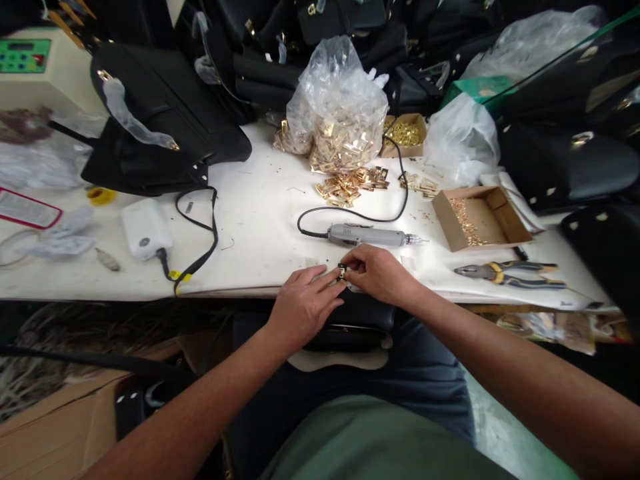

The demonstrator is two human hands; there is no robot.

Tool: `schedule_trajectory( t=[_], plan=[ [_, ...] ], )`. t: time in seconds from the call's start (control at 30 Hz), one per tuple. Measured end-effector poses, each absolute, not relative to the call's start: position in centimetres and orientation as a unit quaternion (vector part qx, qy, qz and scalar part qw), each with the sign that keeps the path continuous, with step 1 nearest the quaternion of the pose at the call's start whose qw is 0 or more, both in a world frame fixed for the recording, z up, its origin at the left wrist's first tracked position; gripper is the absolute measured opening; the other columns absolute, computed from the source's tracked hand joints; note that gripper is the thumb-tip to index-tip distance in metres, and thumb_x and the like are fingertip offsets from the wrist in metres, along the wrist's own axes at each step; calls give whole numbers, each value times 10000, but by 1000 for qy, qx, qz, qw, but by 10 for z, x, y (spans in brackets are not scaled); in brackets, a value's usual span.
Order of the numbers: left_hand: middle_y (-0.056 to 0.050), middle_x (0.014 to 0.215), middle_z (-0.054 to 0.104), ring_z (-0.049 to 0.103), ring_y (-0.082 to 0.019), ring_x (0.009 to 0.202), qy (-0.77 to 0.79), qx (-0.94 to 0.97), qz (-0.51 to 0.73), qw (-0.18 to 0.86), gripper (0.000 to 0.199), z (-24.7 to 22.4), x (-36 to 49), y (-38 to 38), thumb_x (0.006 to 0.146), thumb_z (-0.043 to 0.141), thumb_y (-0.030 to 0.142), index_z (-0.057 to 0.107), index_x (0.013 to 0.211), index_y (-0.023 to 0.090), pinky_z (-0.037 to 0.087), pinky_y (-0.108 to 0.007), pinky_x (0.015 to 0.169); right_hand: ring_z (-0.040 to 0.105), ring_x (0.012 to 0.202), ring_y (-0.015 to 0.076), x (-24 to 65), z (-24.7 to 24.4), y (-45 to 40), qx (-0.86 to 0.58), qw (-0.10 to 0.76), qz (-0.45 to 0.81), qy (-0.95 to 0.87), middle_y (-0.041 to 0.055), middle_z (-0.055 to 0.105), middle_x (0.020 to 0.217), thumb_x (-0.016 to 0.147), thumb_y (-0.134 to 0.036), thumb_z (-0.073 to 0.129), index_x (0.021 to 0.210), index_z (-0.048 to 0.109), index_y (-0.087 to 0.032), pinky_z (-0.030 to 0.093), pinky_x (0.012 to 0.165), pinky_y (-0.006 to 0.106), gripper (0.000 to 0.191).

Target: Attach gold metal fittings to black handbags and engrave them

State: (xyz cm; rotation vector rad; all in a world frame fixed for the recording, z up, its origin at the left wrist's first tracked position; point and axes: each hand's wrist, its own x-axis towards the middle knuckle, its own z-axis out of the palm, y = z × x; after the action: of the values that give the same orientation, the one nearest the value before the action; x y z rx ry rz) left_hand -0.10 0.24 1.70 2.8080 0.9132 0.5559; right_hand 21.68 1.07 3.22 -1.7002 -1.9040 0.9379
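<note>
A small gold metal fitting (342, 272) sits on a dark piece at the table's front edge, between my two hands. My right hand (376, 272) is closed in a pinch on the fitting; its fingertips partly hide it. From the other side, my left hand (306, 303) reaches in with fingers stretched out and slightly apart, the tips touching the fitting's edge. Below the hands a black bag (360, 312) lies on my lap, with a pale curved flap (340, 361) showing. Just beyond the hands lies a grey electric screwdriver (367, 235) with its cable.
Pliers (510, 273) and a cardboard box (505, 217) of small gold parts lie to the right. Behind are loose gold fittings (350, 185), a plastic bag (345, 113) full of fittings and another small box (405, 135). A white power adapter (146, 229) and black bag (165, 113) stand left.
</note>
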Motion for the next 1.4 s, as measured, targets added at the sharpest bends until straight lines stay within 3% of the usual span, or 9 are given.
schedule_trajectory(
  t=[0.2, 0.5, 0.73, 0.87, 1.13, 1.4],
  plan=[
    [-50, 1366, 697, 606, -311, 1264, 296, 929, 201, 96, 266, 9, -5, 5, 974, 656, 282, 714, 1223, 206, 534, -494, 1026, 627, 782, 155, 217, 34, 14, -616, 199, 340, -683, 40, 709, 893, 858, -174, 719, 973, 758, -174, 463, 693, 257, 121],
    [-63, 1324, 717, 617, -328, 1232, 297, 931, 199, 72, 240, 18, -3, 5, 956, 658, 244, 731, 1182, 204, 554, -496, 969, 615, 766, 155, 214, 27, 13, -614, 226, 343, -674, 32, 696, 877, 838, -171, 710, 974, 759, -178, 459, 680, 261, 145],
    [-54, 1319, 718, 635, -322, 1203, 306, 928, 212, 30, 299, 17, 0, 1, 918, 673, 197, 714, 1214, 199, 575, -508, 950, 646, 774, 162, 214, 28, 1, -595, 327, 354, -644, 47, 700, 894, 849, -228, 734, 1067, 767, -163, 509, 713, 272, 230],
    [-55, 1339, 709, 629, -317, 1214, 313, 923, 221, 33, 291, 14, -1, -2, 922, 661, 195, 716, 1207, 211, 576, -505, 954, 673, 794, 167, 231, 47, -2, -599, 368, 303, -644, 31, 730, 875, 876, -246, 695, 987, 778, -207, 512, 737, 274, 144],
    [-6, 1322, 718, 624, -282, 1216, 320, 906, 268, 69, 281, 7, -3, 1, 917, 667, 197, 714, 1185, 269, 567, -463, 946, 712, 924, 224, 305, 64, 117, -749, 188, 137, -620, 56, 795, 1004, 894, -274, 632, 975, 810, -230, 489, 803, 286, 201],
    [29, 1336, 711, 630, -252, 1219, 320, 899, 290, 76, 242, 6, -5, 4, 943, 640, 214, 701, 1167, 284, 550, -427, 953, 704, 971, 217, 354, 53, 177, -772, 112, 109, -616, 57, 796, 1062, 883, -268, 632, 1002, 815, -227, 475, 788, 263, 222]
  ],
)
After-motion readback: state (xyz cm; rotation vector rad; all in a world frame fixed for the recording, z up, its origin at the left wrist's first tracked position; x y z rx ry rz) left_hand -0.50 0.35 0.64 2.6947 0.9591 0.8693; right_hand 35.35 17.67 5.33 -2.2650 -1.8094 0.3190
